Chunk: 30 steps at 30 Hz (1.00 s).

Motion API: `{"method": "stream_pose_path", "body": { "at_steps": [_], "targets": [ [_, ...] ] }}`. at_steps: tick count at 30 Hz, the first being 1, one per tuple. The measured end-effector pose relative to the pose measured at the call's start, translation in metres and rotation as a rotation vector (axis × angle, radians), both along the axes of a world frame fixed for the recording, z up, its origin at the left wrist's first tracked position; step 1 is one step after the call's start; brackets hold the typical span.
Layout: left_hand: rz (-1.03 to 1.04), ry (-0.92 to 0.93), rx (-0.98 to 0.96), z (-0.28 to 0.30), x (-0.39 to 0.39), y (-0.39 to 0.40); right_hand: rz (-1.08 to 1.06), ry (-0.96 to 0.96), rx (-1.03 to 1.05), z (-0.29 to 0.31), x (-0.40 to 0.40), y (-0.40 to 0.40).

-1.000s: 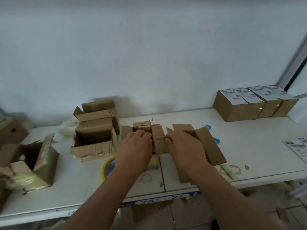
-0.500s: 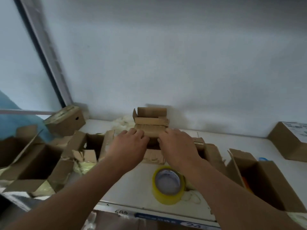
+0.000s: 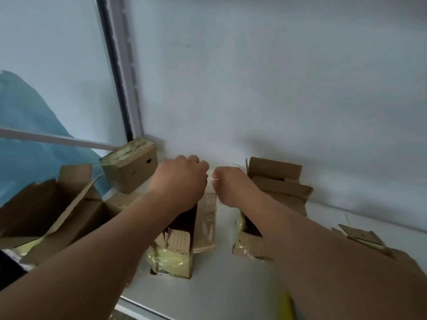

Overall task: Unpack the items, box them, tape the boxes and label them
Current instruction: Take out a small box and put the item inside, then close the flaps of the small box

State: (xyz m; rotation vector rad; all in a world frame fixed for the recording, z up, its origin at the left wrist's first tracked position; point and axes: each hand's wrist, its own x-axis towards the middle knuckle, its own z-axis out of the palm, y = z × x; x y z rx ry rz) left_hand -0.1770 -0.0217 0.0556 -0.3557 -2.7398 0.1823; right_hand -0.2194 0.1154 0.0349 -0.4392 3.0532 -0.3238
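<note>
Honestly, left hand (image 3: 181, 181) and right hand (image 3: 233, 183) both pinched pale wrapping (image 3: 210, 181) at frame centre; I judged a hard pull might topple the open carton (image 3: 182, 245) below.

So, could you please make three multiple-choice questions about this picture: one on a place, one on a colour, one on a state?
1. Where is the closed box with the small dark hole?
A. far left, against the wall
B. under the right arm
C. on the floor

2. What colour is the tape on the front of the open box below the left hand?
A. red
B. yellow
C. black

3. How are the two hands?
A. flat and open
B. closed, near each other
C. far apart

Answers:
1 A: the closed box sits at the wall corner.
2 B: the tape looks yellow.
3 B: left hand and right hand are curled, nearly meeting.
</note>
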Motion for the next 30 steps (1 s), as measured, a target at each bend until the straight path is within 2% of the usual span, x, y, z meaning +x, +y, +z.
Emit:
{"method": "stream_pose_path", "body": {
  "at_steps": [3, 7, 11, 14, 18, 23, 30],
  "targets": [
    [0.019, -0.036, 0.02, -0.008, -0.014, -0.01, -0.051, -0.113, 0.059, -0.014, -0.027, -0.015],
    [0.024, -0.109, 0.025, -0.024, -0.031, -0.02, -0.117, -0.197, -0.048, -0.034, -0.053, -0.02],
    [0.029, -0.292, 0.048, -0.044, -0.043, -0.028, -0.149, -0.323, -0.217, -0.049, -0.075, -0.019],
    [0.028, -0.382, 0.062, -0.055, -0.045, -0.031, -0.191, -0.39, -0.175, -0.061, -0.082, -0.015],
    [0.049, -0.406, 0.095, -0.055, -0.047, -0.033, -0.155, -0.265, 0.034, -0.072, -0.086, -0.014],
    [0.075, -0.402, 0.07, -0.049, -0.043, -0.03, -0.197, -0.198, -0.334, -0.051, -0.08, -0.011],
    [0.046, -0.329, 0.094, -0.02, -0.02, -0.015, -0.194, 0.063, -0.552, 0.014, -0.044, 0.003]
  ]
}}
